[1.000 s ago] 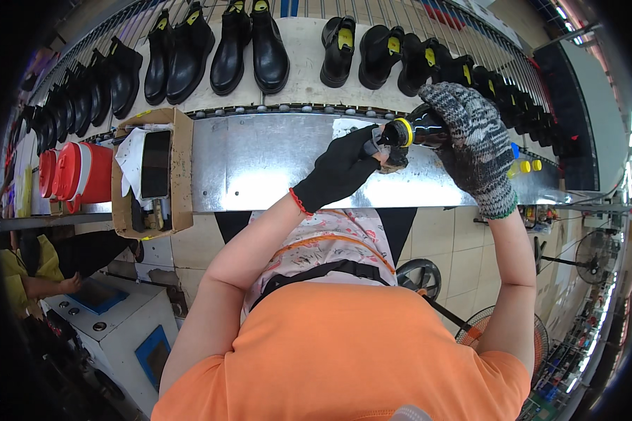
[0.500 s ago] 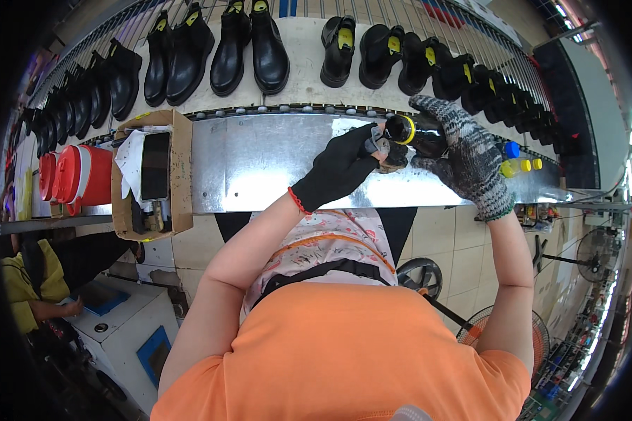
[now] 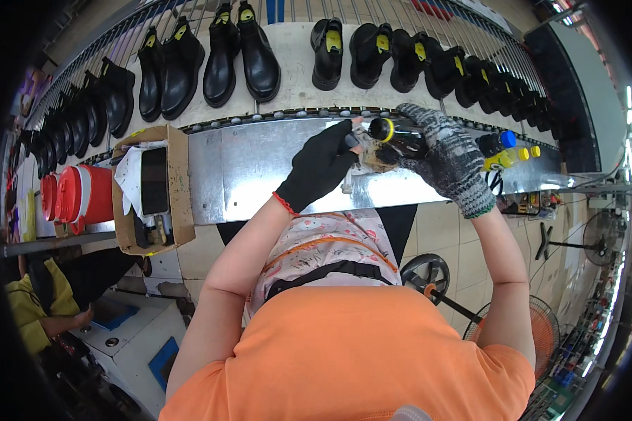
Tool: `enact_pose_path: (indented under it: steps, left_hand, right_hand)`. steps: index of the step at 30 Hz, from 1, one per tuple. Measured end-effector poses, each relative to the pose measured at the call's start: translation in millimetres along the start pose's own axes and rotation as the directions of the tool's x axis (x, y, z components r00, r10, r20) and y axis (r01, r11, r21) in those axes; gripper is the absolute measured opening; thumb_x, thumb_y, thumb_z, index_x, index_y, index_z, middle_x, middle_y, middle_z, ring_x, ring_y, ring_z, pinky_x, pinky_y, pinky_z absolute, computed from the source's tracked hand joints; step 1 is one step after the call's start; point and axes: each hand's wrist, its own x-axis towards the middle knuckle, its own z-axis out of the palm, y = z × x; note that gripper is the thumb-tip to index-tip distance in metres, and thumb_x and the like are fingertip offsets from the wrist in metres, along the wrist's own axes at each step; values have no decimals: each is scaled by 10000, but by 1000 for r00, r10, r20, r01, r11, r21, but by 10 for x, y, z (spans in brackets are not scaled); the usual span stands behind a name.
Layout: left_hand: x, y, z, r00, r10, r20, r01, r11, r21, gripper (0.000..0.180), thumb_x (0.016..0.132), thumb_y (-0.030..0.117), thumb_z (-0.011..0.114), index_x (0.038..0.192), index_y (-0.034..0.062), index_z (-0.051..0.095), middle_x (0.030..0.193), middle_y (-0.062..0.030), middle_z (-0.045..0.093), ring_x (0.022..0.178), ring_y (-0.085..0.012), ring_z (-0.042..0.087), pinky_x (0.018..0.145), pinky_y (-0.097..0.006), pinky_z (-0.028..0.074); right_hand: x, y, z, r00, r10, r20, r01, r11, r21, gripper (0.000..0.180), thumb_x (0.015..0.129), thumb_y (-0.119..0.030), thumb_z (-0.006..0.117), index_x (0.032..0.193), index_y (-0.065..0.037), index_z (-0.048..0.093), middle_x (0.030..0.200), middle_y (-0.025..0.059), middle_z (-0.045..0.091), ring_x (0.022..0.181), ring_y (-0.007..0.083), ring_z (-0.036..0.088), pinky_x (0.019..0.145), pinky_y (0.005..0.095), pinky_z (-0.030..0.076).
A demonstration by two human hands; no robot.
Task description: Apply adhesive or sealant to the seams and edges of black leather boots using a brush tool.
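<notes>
My right hand (image 3: 451,158), in a grey speckled knit glove, is wrapped round a dark glossy bottle-like thing (image 3: 407,142). It lies tilted, its black end with a yellow ring turned toward my left hand. My left hand (image 3: 323,165) wears a black glove with bare fingertips and a red cuff edge. Its fingers pinch a small greyish thing (image 3: 353,138) whose kind I cannot make out. Below the dark thing is a crumpled, brown-stained cloth-like piece (image 3: 379,160), partly hidden. Both hands are over the metal bench (image 3: 249,165).
Black boots (image 3: 260,59) stand in a row along the far rack. A cardboard box (image 3: 179,182) with a phone-like device and a red jug (image 3: 77,196) are on the left. Capped bottles (image 3: 505,156) lie right of my right hand. A person (image 3: 49,295) is at lower left.
My left hand has drawn slightly left, away from the ringed end of the dark thing. More of the stained piece shows between my hands. The whole view has shifted a little.
</notes>
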Motion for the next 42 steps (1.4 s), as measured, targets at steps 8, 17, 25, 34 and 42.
enact_pose_path:
  steps: [8,17,25,34,42]
  left_hand:
    - [97,185,-35,973,-173,-154,55,820,-570,432,899,211,541,1290,39,471,1076,-36,619,643,-20,413,571,-170,362]
    - [114,328,-76,969,-174,-177,73,881,-467,334,884,106,546,1202,6,546,1026,-61,634,621,-36,422,565,-175,359]
    - [135,602,-315,980,-175,-96,134,934,-332,293,876,105,551,1155,25,593,920,-30,638,589,-33,432,522,-175,329]
    - [181,661,-441,994,-28,109,62,944,-323,361,862,264,609,1130,22,598,996,-99,631,605,-78,484,527,-186,377]
    - [121,676,-564,955,164,245,-25,873,-487,336,827,262,640,1072,35,601,1107,-213,569,593,-103,499,472,-196,380]
  right_hand:
    - [-183,-147,477,989,71,-127,-52,987,149,681,646,-278,758,1236,-59,496,1093,156,597,964,309,597,852,379,470]
    - [-238,-515,605,939,260,-226,-187,935,302,620,681,-258,725,1233,-95,495,971,151,627,848,302,625,727,378,493]
    - [-222,-530,284,974,201,-104,-162,941,296,605,690,-292,722,1218,-134,473,817,126,628,782,290,635,691,401,491]
    - [-299,-485,76,983,130,130,-164,938,305,753,689,-333,744,1295,-45,404,936,177,627,884,324,618,774,409,485]
    - [-324,-459,221,998,-29,47,-18,633,774,733,624,-286,776,1249,-72,458,1051,163,609,997,314,587,878,377,450]
